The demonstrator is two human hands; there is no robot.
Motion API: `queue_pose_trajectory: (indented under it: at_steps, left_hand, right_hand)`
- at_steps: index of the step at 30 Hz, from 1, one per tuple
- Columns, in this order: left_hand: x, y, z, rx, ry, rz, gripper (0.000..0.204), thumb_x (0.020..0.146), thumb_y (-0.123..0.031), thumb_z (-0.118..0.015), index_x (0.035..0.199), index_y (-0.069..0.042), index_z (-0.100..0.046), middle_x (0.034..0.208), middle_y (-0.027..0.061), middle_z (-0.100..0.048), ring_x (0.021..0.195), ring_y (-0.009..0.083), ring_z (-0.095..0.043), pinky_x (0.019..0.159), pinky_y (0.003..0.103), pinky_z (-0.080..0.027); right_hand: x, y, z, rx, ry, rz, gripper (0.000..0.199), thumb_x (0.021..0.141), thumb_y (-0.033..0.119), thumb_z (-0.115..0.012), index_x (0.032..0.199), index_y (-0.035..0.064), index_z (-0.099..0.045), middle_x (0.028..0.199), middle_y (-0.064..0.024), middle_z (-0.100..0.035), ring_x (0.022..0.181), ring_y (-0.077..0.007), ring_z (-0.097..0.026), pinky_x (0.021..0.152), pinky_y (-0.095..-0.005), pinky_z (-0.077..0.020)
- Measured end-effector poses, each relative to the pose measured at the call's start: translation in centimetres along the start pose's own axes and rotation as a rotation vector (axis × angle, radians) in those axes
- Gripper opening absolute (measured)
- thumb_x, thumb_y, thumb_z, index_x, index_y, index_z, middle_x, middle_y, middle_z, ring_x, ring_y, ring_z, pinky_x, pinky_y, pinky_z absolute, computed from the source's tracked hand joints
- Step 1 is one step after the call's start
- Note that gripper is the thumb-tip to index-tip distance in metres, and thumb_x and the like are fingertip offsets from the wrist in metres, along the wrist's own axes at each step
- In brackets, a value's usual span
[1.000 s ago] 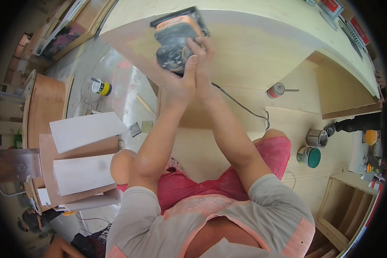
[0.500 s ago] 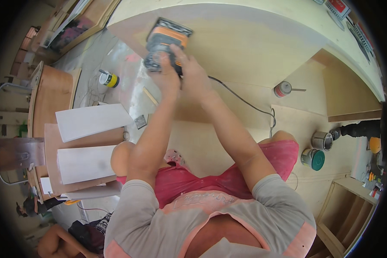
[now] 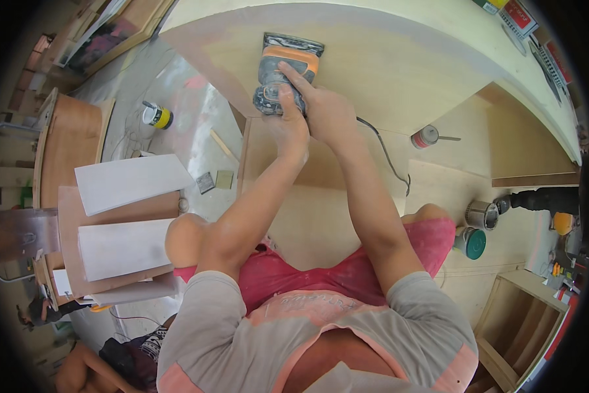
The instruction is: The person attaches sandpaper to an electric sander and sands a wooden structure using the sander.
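Since the earlier frame the power sander (image 3: 288, 73) has shifted right across the wooden panel (image 3: 399, 78), and both hands have gone with it. It now sits on the far left part of that panel, below the pale counter (image 3: 478, 33), its flat end pointing far and seemingly against the wood. The left hand (image 3: 289, 126) has its fingers closed round the dark near end, thumb on top; the right hand (image 3: 332, 112) is closed on the right side, 1 finger laid along the orange body, its other fingers mostly hidden. The work looks under way: a greyish band (image 3: 206, 49) runs along the panel's left and far edges, while the middle shows yellowish wood. Which parts are finished, and how much remains, I cannot tell. The cord (image 3: 387, 150) trails near and right.
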State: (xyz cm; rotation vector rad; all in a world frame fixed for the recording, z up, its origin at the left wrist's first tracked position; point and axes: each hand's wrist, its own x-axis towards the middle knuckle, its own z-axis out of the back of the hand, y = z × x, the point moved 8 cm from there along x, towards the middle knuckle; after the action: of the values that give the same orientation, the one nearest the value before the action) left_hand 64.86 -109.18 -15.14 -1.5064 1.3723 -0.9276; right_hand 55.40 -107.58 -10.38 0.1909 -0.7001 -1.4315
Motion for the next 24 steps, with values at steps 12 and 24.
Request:
queue_pose_trajectory:
  at_steps: [12,24]
  left_hand:
    - [-0.8,1.0,-1.0,-0.023,0.097,0.086,0.074,0.085,-0.041,-0.067,0.128,0.007,-0.031,0.116,0.0142,-0.052,0.099,0.018,-0.058,0.081,0.031,-0.05]
    - [-1.5,1.2,-4.0,-0.128,0.129,0.029,0.075,0.083,-0.035,-0.071,0.125,0.01,-0.028,0.118,0.0183,-0.051,0.103,0.0195,-0.057,0.084,0.031,-0.051]
  right_hand:
    - [-0.3,0.1,1.9,-0.142,0.098,-0.125,0.06,0.088,0.024,-0.049,0.143,0.0409,-0.032,0.071,-0.0084,-0.063,0.061,-0.0287,-0.061,0.053,-0.0375,-0.0457]
    - [-0.1,-0.7,5.0,-0.06,0.038,-0.076,0.062,0.084,0.018,-0.053,0.14,0.0406,-0.038,0.08,-0.0112,-0.066,0.068,-0.0313,-0.064,0.059,-0.0385,-0.0478]
